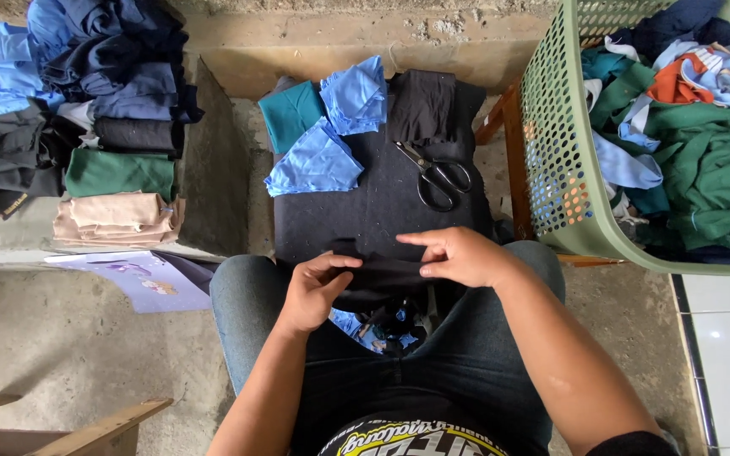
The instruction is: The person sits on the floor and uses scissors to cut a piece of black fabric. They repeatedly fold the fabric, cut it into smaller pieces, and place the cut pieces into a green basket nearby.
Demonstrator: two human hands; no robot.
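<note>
I sit with a dark cloth-covered board [365, 215] across my knees. My left hand [314, 287] pinches the near edge of a black piece of fabric [382, 274] on my lap. My right hand [458, 253] presses on the same black fabric, its index finger stretched out to the left. Black-handled scissors [439, 177] lie on the board just beyond my right hand. Folded blue pieces [331, 135], a teal piece [291, 114] and a black piece [422, 105] rest at the board's far end. Blue scraps [378, 329] show between my thighs.
A green perforated basket [568, 160] full of green, blue and orange cloth stands at the right on a wooden stool. At the left, folded stacks of blue, black, green and beige fabric [103, 152] sit on a concrete ledge. A lilac sheet [141, 283] lies below them.
</note>
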